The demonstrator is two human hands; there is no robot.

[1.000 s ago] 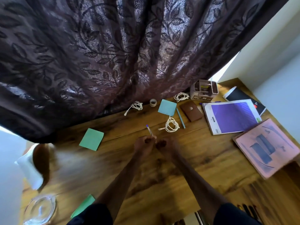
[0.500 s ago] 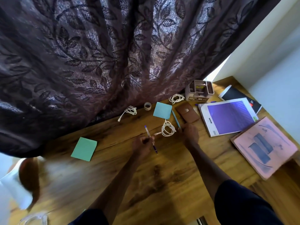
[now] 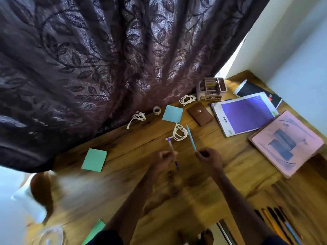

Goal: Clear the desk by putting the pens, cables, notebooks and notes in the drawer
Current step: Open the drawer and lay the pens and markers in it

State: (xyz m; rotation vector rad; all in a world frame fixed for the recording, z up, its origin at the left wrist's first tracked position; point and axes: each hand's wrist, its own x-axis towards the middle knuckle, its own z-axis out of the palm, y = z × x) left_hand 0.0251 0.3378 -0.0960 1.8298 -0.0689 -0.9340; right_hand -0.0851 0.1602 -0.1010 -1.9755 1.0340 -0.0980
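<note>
My left hand (image 3: 162,160) pinches a purple-capped pen (image 3: 171,149) between thumb and curled fingers. The cap end points away from me and the tip shows below my knuckles. My right hand (image 3: 209,159) pinches the near end of a teal pen (image 3: 190,137) in the same way, and its shaft slants up and away over the desk (image 3: 123,144). I cannot tell whether the far tip touches the wood. Motion blur softens both hands, so I cannot make out the individual fingertips. A coiled white cable (image 3: 179,133) lies between the two pens, just beside the teal one. Two more white cables (image 3: 138,117) (image 3: 187,99) lie near the curtain (image 3: 106,59). A blue note (image 3: 172,114) and a green note (image 3: 94,160) lie flat, and a second green note (image 3: 94,230) is cut off by my sleeve at the bottom edge. At right, a purple notebook (image 3: 245,113) partly covers a black notebook (image 3: 256,91), and a pink notebook (image 3: 286,143) overlaps the purple one's corner. Another pen (image 3: 226,99) shows only partly behind the purple notebook. The drawer (image 3: 304,214) stands open at lower right. Its contents are heavily blurred and read only as several pens (image 3: 276,225).
</note>
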